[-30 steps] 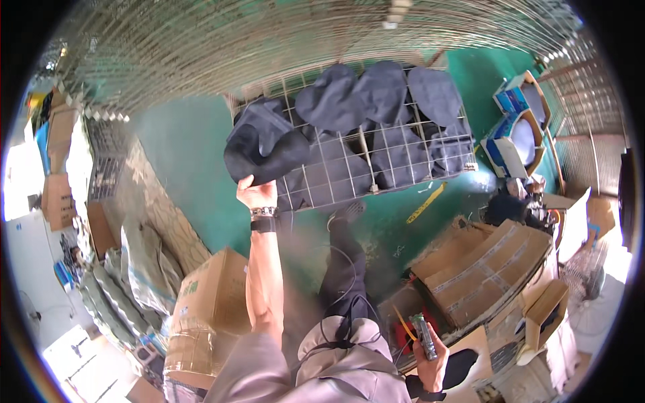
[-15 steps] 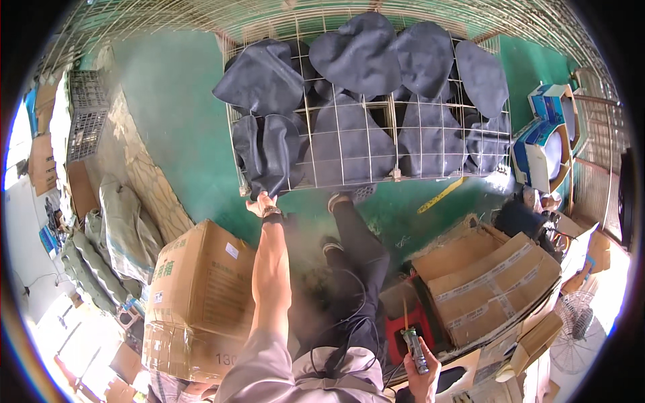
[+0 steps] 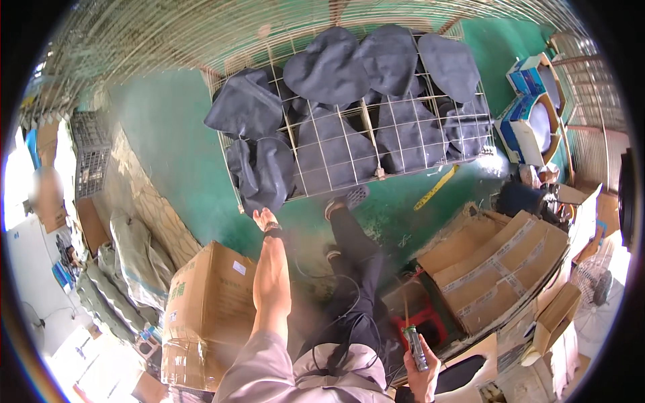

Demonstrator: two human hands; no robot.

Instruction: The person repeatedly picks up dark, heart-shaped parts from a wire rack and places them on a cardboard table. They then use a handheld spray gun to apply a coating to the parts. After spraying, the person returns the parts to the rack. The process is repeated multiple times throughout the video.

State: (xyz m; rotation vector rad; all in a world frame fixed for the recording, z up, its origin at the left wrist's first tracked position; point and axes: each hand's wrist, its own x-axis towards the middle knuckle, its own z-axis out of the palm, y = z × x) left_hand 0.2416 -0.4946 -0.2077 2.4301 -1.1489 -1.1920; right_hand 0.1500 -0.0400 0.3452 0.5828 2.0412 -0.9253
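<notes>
dark sheets (image 3: 326, 67) on wire rack (image 3: 380, 173), blue-white boxes (image 3: 516, 124) beside

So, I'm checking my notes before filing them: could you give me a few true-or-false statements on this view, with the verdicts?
1. The left hand is at the lower end of a dark sheet. True.
2. The right hand is empty. False: it holds a small handheld tool.
3. The floor near the wire rack is red. False: it is green.
4. A cardboard box stands left of the left forearm. True.
</notes>
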